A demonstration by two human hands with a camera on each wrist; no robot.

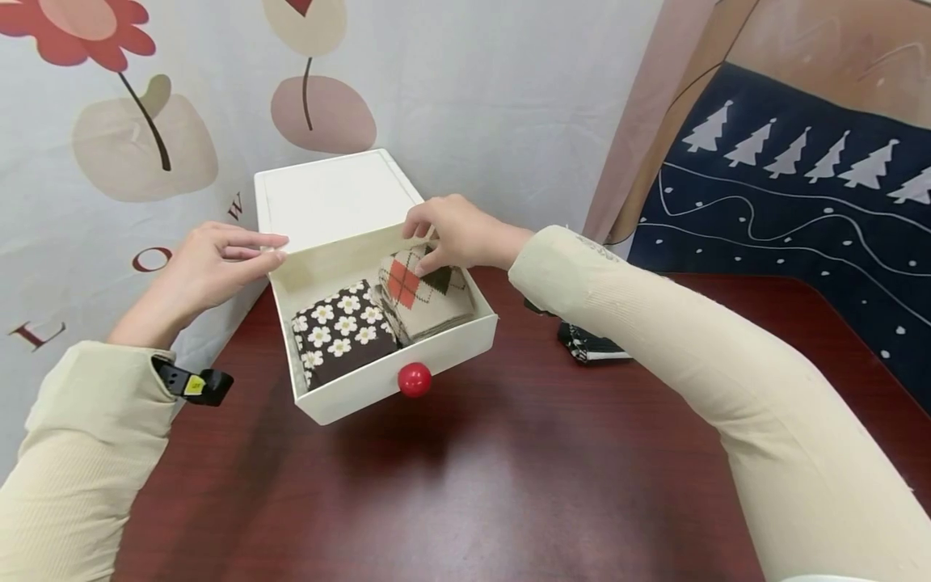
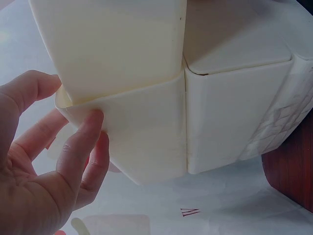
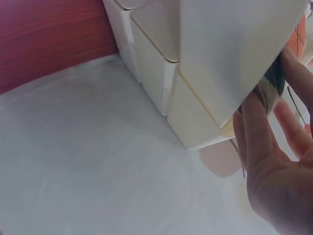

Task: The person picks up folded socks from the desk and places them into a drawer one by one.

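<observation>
A white drawer unit (image 1: 338,194) stands on the table with its top drawer (image 1: 385,380) pulled out by a round red knob (image 1: 414,379). Inside the drawer, folded dark daisy-print socks (image 1: 343,331) lie on the left. Beside them on the right are folded beige argyle socks (image 1: 425,295), their far end raised. My right hand (image 1: 461,230) pinches that far end between thumb and fingers, also seen in the right wrist view. My left hand (image 1: 218,259) grips the unit's front left corner; its thumb and fingers (image 2: 80,142) lie around the edge in the left wrist view.
A folded black-and-white patterned textile (image 1: 591,346) lies on the dark red table (image 1: 465,501), partly behind the right sleeve. A white printed curtain (image 1: 494,97) hangs close behind the unit. Further drawers (image 2: 239,112) sit below the open one.
</observation>
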